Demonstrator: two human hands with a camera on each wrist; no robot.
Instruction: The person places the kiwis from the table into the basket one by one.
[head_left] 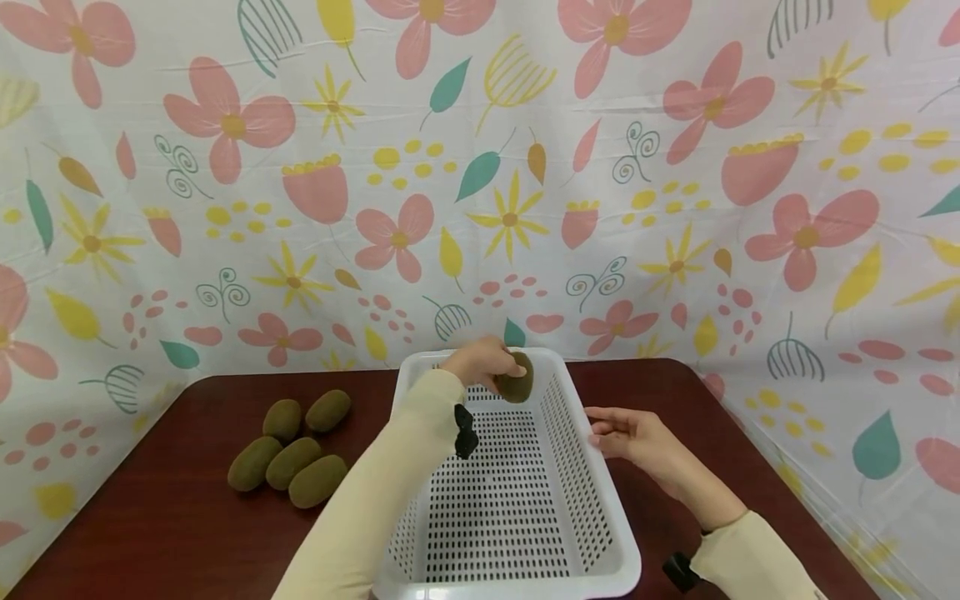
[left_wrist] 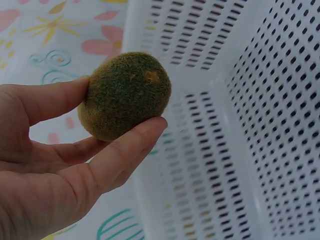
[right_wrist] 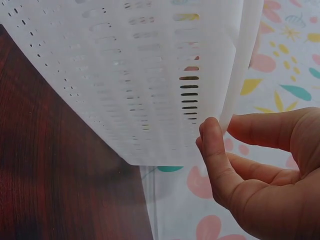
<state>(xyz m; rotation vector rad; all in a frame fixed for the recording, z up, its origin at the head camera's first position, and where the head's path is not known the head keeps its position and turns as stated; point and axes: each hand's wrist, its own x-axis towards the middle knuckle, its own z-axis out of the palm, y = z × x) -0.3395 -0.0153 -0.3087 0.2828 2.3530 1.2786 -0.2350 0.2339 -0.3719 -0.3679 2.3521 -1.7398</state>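
My left hand [head_left: 483,363] pinches a brown fuzzy kiwi [head_left: 516,379] between thumb and fingers, above the far end of a white plastic basket [head_left: 628,546]. Close up in the left wrist view, the kiwi [left_wrist: 127,95] has one end facing the camera, and the basket's slotted wall [left_wrist: 200,30] lies behind it. On the basket's right side my right hand [head_left: 637,442] holds the rim. The right wrist view has the thumb and fingertips of that hand [right_wrist: 265,175] at the rim's edge, with the perforated outer wall [right_wrist: 105,75] beside them.
Several more kiwis [head_left: 292,464] lie in a loose group on the dark red-brown table [head_left: 150,500], left of the basket. A flower-printed cloth [head_left: 480,167] hangs behind the table and along its right side.
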